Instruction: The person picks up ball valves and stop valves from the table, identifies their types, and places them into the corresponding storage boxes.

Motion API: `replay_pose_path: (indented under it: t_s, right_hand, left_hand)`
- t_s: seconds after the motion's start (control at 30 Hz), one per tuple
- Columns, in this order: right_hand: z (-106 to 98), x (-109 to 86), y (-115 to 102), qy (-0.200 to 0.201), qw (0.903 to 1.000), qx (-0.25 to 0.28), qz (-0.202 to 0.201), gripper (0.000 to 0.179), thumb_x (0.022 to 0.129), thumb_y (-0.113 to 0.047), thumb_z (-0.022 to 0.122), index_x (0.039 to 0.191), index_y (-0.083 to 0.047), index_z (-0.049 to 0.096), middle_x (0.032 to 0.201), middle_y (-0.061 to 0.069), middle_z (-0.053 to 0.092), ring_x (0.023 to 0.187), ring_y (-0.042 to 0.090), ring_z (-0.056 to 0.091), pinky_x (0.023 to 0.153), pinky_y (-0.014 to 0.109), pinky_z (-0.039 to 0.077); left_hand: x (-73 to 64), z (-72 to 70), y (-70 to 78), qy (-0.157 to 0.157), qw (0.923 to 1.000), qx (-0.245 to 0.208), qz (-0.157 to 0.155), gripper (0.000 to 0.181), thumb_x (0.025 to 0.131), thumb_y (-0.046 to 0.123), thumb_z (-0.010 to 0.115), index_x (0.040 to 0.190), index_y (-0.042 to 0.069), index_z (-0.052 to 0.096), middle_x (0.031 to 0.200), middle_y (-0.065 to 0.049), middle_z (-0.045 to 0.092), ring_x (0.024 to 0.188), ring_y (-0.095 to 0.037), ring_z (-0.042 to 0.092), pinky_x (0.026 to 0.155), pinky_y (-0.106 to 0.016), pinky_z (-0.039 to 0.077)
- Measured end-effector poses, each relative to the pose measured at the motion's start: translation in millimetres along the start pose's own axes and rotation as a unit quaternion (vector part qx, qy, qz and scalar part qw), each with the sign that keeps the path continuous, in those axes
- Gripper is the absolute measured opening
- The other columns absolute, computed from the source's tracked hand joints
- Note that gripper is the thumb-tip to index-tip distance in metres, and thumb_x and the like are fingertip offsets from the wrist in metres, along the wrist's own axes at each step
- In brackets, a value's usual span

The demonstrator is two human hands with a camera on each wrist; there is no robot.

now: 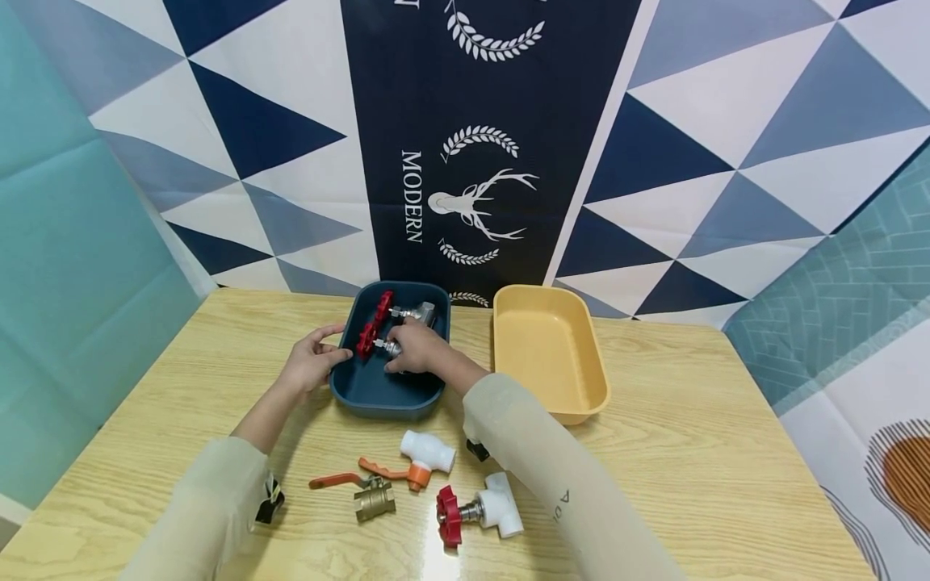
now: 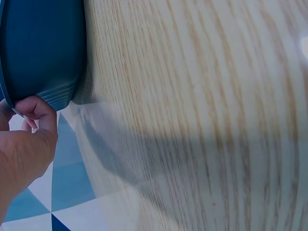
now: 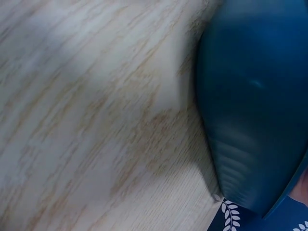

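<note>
A dark blue bin [image 1: 385,410] stands at the back of the table. My left hand [image 1: 312,360] pinches its left rim, thumb over the inside; the left wrist view shows the curled fingers [image 2: 41,110] at the rim. Inside the bin lie two metal valves with red handwheels. My right hand [image 1: 421,349] reaches in over the right rim and grips the metal body of the nearer valve [image 1: 366,340], partly hiding it. The farther valve [image 1: 407,312] lies just behind it. Only a sliver of the right hand [image 3: 301,190] shows past the bin in the right wrist view.
A yellow bin [image 1: 545,347] stands right of the blue one. In front lie a white valve with an orange lever [image 1: 429,452], a brass valve with a red lever [image 1: 374,500] and a white tee valve with a red handwheel [image 1: 497,507]. A patterned cloth hangs behind the table.
</note>
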State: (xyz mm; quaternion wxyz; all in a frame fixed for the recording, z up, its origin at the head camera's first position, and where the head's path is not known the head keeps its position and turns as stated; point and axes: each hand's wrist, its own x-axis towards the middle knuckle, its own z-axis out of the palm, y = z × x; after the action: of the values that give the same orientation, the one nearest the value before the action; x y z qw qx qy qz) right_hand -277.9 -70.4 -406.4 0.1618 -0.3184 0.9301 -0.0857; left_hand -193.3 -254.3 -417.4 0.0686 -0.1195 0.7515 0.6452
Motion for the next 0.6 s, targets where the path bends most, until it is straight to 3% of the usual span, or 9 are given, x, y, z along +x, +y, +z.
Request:
replay_pose_path:
  t_s: [0.6]
  right_hand:
    - [2.9,0.3,-1.0,0.015,0.9983,-0.053,0.02,0.056,0.08,-0.049,0.069,0.127,-0.02,0.058,0.125,0.005,0.051,0.109,0.017,0.053,0.091,0.037,0.047]
  left_hand:
    - [-0.6,-0.1,0.2,-0.003,1.0,-0.008,0.002,0.058,0.091,0.007,0.058,0.143,0.008,0.034,0.079,0.003,0.057,0.068,-0.011,0.064,0.061,-0.025,0.055]
